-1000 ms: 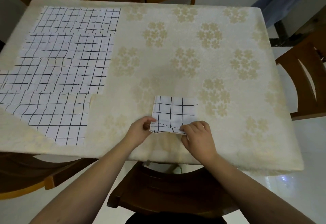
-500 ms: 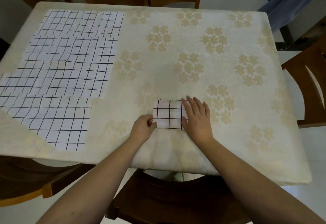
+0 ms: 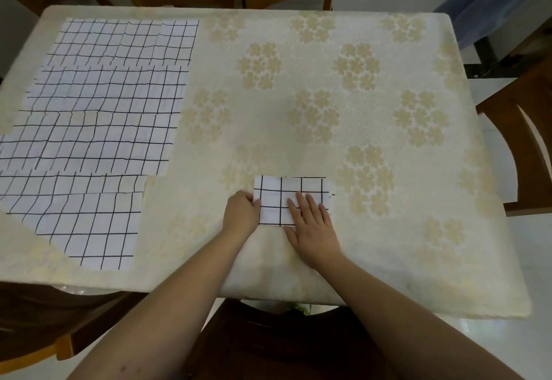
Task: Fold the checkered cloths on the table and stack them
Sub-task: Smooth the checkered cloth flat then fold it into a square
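Now the folded cloth (image 3: 286, 198) lies flat under the right hand (image 3: 313, 227).

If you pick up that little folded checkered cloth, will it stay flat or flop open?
The folded cloth would probably droop and open: the unfolded cloths lie thin and wavy. It looks light. The right hand presses it flat, suggesting the folds may spring up.

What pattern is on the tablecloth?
Pale cream tablecloth with clusters of beige flowers, seen best in the head view.
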A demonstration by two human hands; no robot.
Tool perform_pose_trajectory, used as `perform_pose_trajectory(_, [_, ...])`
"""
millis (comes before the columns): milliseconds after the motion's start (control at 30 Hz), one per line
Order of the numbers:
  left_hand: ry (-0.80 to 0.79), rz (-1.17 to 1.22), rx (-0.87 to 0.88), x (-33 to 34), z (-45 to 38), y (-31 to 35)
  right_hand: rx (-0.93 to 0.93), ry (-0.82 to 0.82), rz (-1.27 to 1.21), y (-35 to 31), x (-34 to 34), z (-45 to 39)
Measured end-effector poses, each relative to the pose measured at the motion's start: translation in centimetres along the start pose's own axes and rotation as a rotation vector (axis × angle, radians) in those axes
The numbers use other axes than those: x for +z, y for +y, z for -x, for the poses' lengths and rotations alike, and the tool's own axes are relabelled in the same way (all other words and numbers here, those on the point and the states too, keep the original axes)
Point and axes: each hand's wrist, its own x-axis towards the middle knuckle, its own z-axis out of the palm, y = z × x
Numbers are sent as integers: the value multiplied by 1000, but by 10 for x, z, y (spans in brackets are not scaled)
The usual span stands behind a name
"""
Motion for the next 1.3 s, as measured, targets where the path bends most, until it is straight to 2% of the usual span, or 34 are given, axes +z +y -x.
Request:
perform_pose_trajectory(200, [-38,-12,1,-1,-4,8,-1,-34,9,-1,3,0])
perform_pose_trajectory(367, [-55,208,-41,-4,-4,16,-1,-30,-2,0,4,2])
perform_pose_trajectory(500, [-46,232,-32,-4,-7,10,4,-9,-17,6,0,2])
perform_pose_trajectory(733, [-30,244,-78,2,-7,2,291,61,-30,50,-16,15])
perform_pose_trajectory(867, [-41,193,-21,0,-5,0,291,97,-64,60,-21,20])
perform_pose_trajectory(1000, [-102,247,92,-14,5,3,318,164,-270,56,-28,17])
perform_pose_trajectory(1233, [-239,349,266,-45,33,21,458,227,-914,39,-55,4])
perform_pose_trajectory(1300, [-276,388,298,-54,39,27,488,218,-1012,41,-57,3])
